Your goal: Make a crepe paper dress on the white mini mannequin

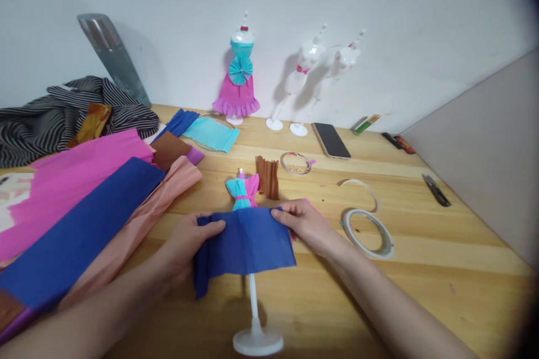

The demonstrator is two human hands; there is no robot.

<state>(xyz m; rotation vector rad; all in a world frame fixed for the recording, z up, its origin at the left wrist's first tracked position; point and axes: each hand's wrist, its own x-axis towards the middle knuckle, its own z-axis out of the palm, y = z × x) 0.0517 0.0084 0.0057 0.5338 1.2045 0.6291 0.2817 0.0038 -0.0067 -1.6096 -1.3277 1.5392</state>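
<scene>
A piece of dark blue crepe paper (252, 241) is stretched between my two hands, across the front of a small mannequin on a white stand (257, 341). My left hand (191, 241) pinches its upper left part, where the paper folds and hangs lower. At the upper right corner, my right hand (301, 221) holds it between thumb and fingers. Above the paper's top edge shows the mannequin's turquoise and pink top (244, 193) with a pink band at the waist. The paper hides the mannequin's middle.
Colored paper sheets (84, 219) and striped cloth (101, 106) lie left. Brown pleated paper (268, 178) is behind the mannequin. A tape roll (349, 230), a cutter (437, 190) and a phone (331, 140) are right. A dressed mannequin (240, 90) and two white ones stand by the wall.
</scene>
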